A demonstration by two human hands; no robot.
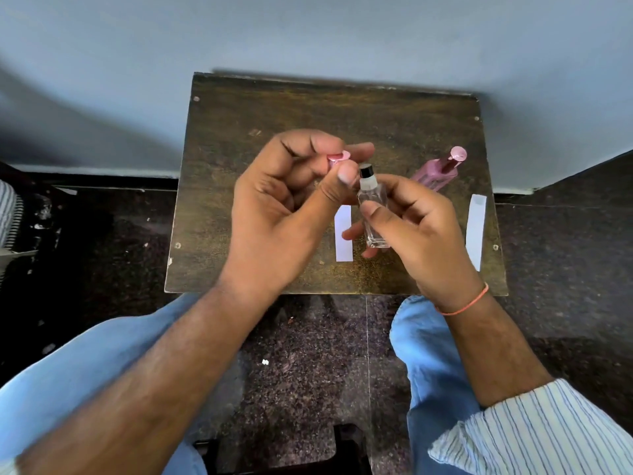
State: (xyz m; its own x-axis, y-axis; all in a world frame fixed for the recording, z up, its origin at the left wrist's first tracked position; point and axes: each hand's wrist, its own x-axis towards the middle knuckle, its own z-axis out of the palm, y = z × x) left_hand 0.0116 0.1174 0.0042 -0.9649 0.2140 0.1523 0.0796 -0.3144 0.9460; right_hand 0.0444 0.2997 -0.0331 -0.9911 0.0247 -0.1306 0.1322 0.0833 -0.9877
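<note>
The left hand [281, 200] pinches a small round pink plastic cap [339, 158]; just right of it, the right hand [418, 228] grips a clear square glass vial [373, 207], its black nozzle bare; uncapping appears done, spraying apparently remains; beyond the right hand, one capped pink glass bottle [436, 173]; two white paper strips [344, 234], one beneath the hands, the other strip [476, 228] right of them.

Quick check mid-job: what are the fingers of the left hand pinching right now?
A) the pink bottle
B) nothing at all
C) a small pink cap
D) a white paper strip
C: the left hand pinches the small pink cap between thumb and fingers. The right hand holds the clear bottle, and the pink bottle sits untouched on the table.
</note>
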